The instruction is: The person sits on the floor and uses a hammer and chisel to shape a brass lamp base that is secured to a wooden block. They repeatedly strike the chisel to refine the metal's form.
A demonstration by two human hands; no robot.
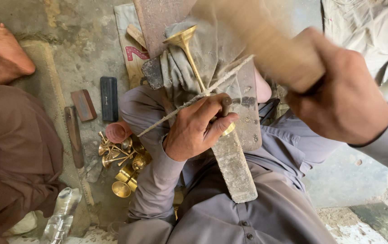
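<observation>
From the head camera, the left hand (197,128) is gripping a shiny brass stem piece (193,61) and pressing it down on a cloth-covered wooden block (232,162) lying across the lap. The right hand (341,97) is clenching a wooden mallet (259,38) (all blurry) just above it. More small brass cups (122,162) are sitting on the floor beside a pink cup (118,132).
</observation>
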